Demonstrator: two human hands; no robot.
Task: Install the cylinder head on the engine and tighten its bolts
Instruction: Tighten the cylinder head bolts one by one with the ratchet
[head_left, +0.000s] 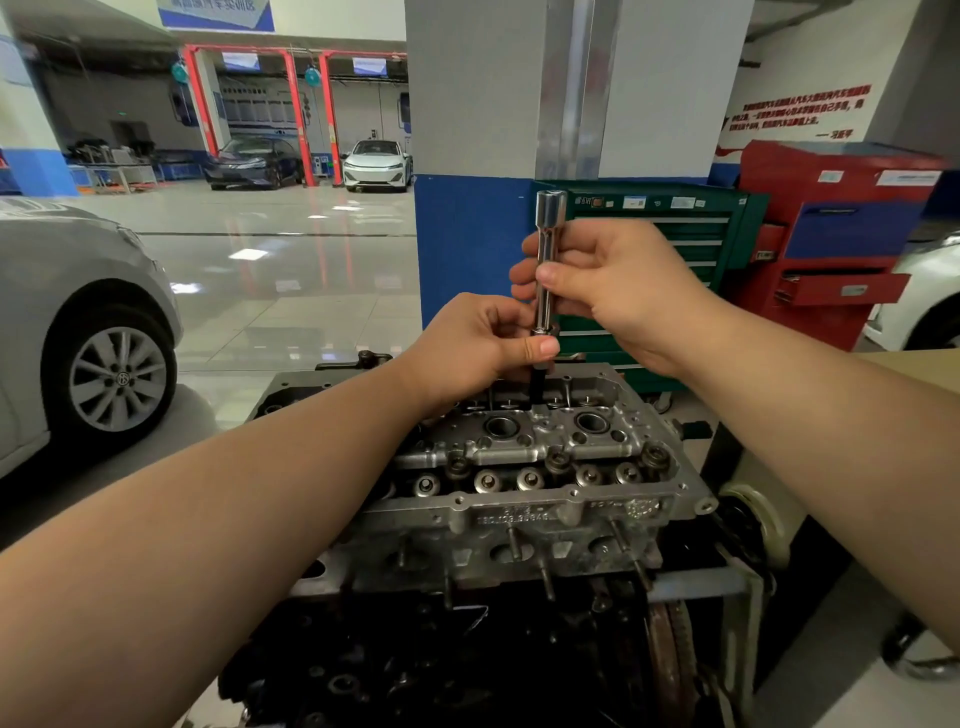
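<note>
While both hands grip it, the extension bar (546, 270) stands upright.

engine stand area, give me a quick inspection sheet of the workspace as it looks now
surface: metal engine stand frame carrying the black engine block
job's things: grey cast-aluminium cylinder head sits on the block; long chrome socket extension upright over a far bolt hole
clutter: nothing seen
hands: left hand pinches the extension's lower end; right hand grips its shaft
cables: nothing seen
surroundings: green tool cabinet, red tool cart, grey car
</note>
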